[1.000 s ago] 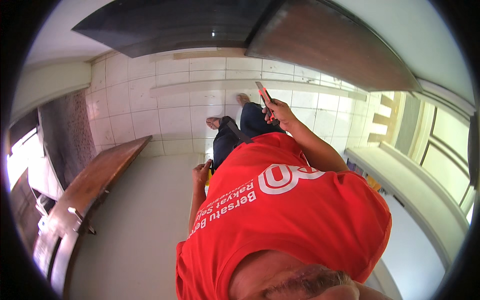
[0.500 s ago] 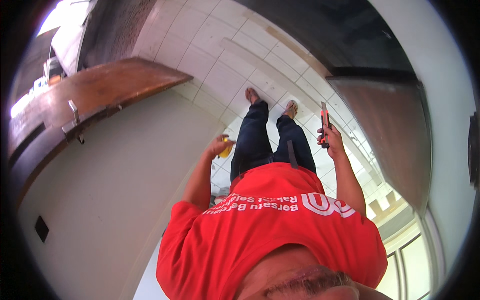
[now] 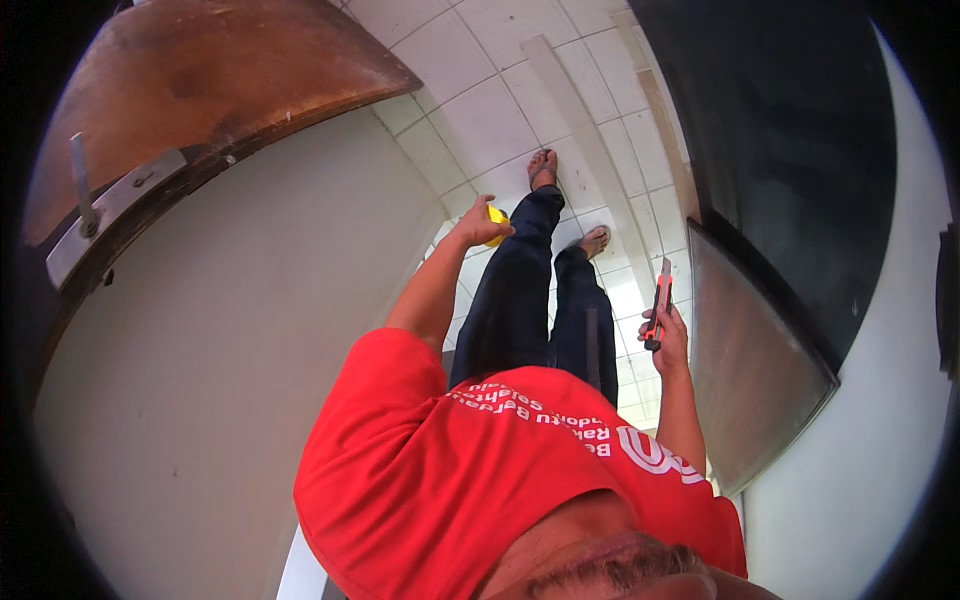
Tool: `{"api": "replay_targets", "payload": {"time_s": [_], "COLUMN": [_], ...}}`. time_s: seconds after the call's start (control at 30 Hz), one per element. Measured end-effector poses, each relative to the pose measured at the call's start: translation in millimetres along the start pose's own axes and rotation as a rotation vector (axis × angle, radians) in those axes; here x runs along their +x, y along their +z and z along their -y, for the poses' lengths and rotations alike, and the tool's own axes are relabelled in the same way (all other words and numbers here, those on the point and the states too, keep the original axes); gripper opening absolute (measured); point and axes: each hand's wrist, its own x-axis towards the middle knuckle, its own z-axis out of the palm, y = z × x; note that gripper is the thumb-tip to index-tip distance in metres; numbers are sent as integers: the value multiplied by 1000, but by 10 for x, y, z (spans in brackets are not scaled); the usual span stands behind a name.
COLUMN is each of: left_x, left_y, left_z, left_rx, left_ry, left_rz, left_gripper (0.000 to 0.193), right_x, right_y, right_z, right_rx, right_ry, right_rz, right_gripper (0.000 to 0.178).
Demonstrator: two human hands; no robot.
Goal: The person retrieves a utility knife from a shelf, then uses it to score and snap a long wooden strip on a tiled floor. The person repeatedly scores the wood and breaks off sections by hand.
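Observation:
My left hand (image 3: 477,222), out to the left of my legs, is closed around a compact yellow object (image 3: 497,228) with a dark part, shaped like a tape measure. My fingers cover some of it. On the right, my right hand (image 3: 672,342) grips a red-and-black utility knife (image 3: 660,310). Its pale blade end points away from me, past my fingers. Both hands are held above the floor, apart from each other.
A brown wooden door (image 3: 240,60) with a metal handle (image 3: 85,190) stands at the left, by a pale wall (image 3: 240,330). A long strip (image 3: 590,140) crosses the tiled floor (image 3: 460,85). A brown panel (image 3: 750,350) and a dark surface (image 3: 790,150) are at the right.
The door at the left looks nearer and larger. My left hand has moved forward and right with the yellow object; my right hand with the knife sits lower in view. My feet have shifted right.

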Motion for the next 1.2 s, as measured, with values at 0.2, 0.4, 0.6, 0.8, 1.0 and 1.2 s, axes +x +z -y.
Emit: {"api": "replay_targets", "payload": {"time_s": [0.2, 0.4, 0.6, 0.8, 1.0, 1.2], "left_x": [612, 1611, 2810, 3805, 4106, 4088], "left_y": [-38, 22, 232, 346, 419, 538], "left_z": [-20, 243, 737, 970, 1105, 562], "left_rx": [82, 125, 245, 297, 283, 463], "left_ry": [-71, -187, -146, -111, -155, -125], "left_rz": [-147, -263, -355, -469, -488, -646], "left_gripper": [117, 110, 111, 104, 108, 112], "right_x": [524, 1372, 2304, 2728, 2908, 2925], "right_y": [277, 553, 719, 555, 585, 814], "right_z": [127, 209, 5, -528, -692, -676], "right_rx": [-111, -170, -155, -83, -61, -25], "right_ry": [83, 138, 131, 206, 199, 154], "right_rz": [8, -25, -66, -114, -174, -160], "right_gripper": [25, 24, 23, 21, 23, 24]}}
